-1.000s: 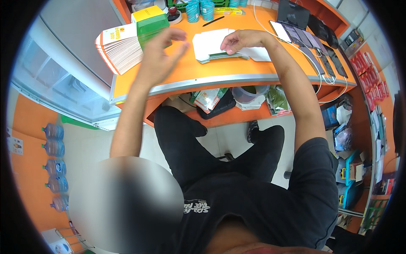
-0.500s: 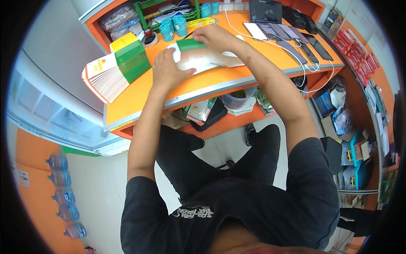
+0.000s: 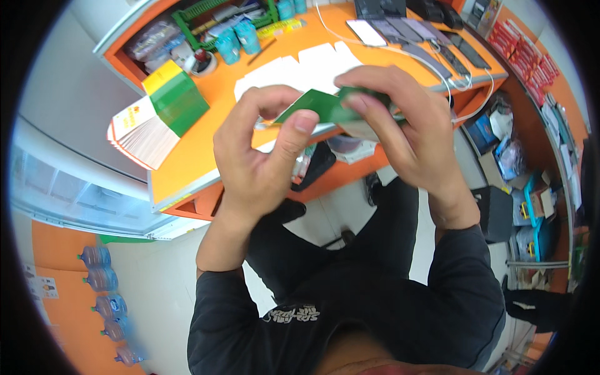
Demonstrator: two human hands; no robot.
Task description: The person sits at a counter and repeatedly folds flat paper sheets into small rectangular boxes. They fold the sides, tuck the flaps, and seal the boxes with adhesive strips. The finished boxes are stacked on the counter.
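A green and white card piece (image 3: 314,104), apparently a carton, is raised in front of the desk's near edge between my two hands. My left hand (image 3: 253,150) pinches its left side, thumb in front and fingers behind. On the other side my right hand (image 3: 415,128) grips it with thumb and curled fingers, and part of the card there is blurred and hidden. White flat card sheets (image 3: 297,72) lie on the desk behind my hands. To the left stands a fanned stack of green, yellow and white cartons (image 3: 178,103).
On the orange desk (image 3: 181,178) are blue cups (image 3: 228,47), a pencil (image 3: 261,52), a yellow box (image 3: 280,28) and a stamp (image 3: 202,59). Several phones (image 3: 367,33) with white cables sit at right. A green crate (image 3: 187,25) stands behind.
Both hands have lifted off the desk and come nearer, with the green and white card between them. The white sheets on the desk are now uncovered. My view has shifted slightly.
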